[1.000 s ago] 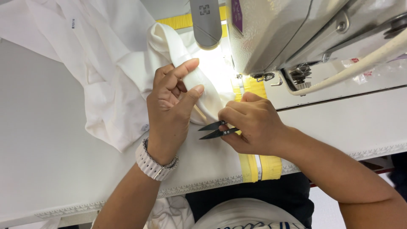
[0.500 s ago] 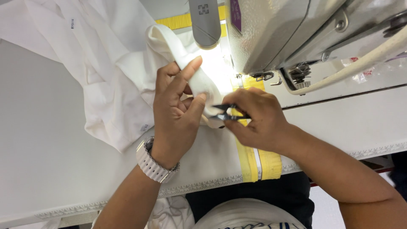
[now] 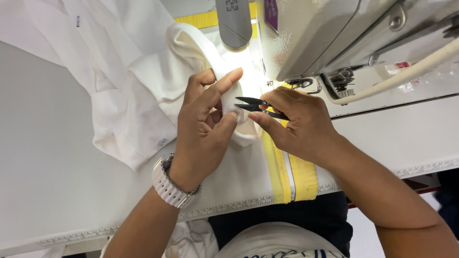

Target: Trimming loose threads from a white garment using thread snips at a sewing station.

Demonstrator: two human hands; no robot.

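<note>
1. A wide white sewing table (image 3: 57, 191) fills the view, with a printed ruler along its near edge and yellow tape strips (image 3: 291, 177) running toward the person.
2. A grey sewing machine (image 3: 325, 33) stands at the top right, its lamp glaring brightly on the work.
3. A white garment (image 3: 124, 76) lies spread over the table's left side; one folded edge is lifted just in front of the machine.
4. The left hand (image 3: 203, 129), a white watch (image 3: 167, 184) on its wrist, pinches that folded edge between thumb and fingers.
5. The right hand (image 3: 299, 126) grips small black thread snips (image 3: 256, 106), blades slightly parted, tips touching the pinched fabric.
6. Judged from this, a clean trim calls for keeping the fold taut and the tips only on loose thread, away from the cloth and fingertips.
</note>
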